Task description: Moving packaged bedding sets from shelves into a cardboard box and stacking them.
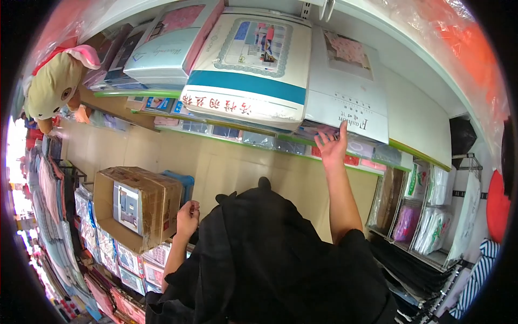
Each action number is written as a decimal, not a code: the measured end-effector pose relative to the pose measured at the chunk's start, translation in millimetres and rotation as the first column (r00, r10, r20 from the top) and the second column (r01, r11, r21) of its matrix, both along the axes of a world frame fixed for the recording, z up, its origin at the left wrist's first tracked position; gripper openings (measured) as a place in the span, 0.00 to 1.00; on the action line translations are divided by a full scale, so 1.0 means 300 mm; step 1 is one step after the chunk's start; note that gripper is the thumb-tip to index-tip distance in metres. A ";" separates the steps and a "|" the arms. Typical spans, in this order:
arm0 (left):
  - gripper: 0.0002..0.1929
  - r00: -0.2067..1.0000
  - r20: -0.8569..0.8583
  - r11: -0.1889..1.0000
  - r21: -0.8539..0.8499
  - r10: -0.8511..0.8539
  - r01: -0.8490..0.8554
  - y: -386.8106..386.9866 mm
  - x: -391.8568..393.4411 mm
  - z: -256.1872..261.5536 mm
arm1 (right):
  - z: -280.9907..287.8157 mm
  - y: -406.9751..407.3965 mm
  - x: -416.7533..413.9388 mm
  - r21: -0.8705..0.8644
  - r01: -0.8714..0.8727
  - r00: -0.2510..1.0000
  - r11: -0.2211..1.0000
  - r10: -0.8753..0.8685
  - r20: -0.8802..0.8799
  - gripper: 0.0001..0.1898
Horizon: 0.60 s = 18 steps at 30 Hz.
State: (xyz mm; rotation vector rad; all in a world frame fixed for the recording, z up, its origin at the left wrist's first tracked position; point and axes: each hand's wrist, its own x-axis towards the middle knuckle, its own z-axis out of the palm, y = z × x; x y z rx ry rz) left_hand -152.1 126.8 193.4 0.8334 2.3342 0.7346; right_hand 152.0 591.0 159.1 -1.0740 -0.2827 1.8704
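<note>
My right hand [334,148] is raised at the front edge of a shelf, fingers spread, its index finger at the lower edge of a pale grey bedding box [348,89]. Whether it touches the box I cannot tell. To the left of that box lies a large white box with a teal band [247,87]. My left hand [188,216] hangs low by my side with its fingers curled, close to an open cardboard carton [162,202]; whether something is in it does not show. A flat package with a printed picture [128,207] is inside the carton.
A light blue box [162,56] and a plush toy [54,87] are at the upper left. Lower shelves hold packaged textiles [259,139]. A blue plastic stool [184,182] stands behind the carton. Wire racks [421,227] with bagged goods are at the right, packaged bedding at the lower left.
</note>
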 end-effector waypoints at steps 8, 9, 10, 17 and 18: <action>0.08 0.994 -0.061 0.996 -0.038 -0.089 0.087 0.005 -0.016 0.057 | 0.029 0.040 -0.051 -0.103 0.055 0.998 0.993 -0.053 0.023 0.39; 0.08 0.990 -0.076 0.993 -0.035 -0.119 0.116 0.005 -0.024 0.063 | 0.059 0.049 -0.052 -0.134 0.084 0.995 0.987 -0.075 0.068 0.38; 0.08 0.990 -0.079 0.992 -0.032 -0.121 0.118 0.002 -0.033 0.066 | 0.078 0.055 -0.046 -0.164 0.115 0.989 0.980 -0.097 0.114 0.37; 0.08 0.977 -0.032 0.976 -0.061 -0.210 0.208 0.033 -0.085 0.080 | 0.218 0.050 0.133 -0.020 0.161 0.948 0.987 -0.149 0.282 0.35; 0.09 0.969 -0.030 0.966 -0.082 -0.247 0.244 0.045 -0.094 0.086 | 0.221 0.039 0.174 -0.024 0.169 0.944 0.985 -0.155 0.290 0.34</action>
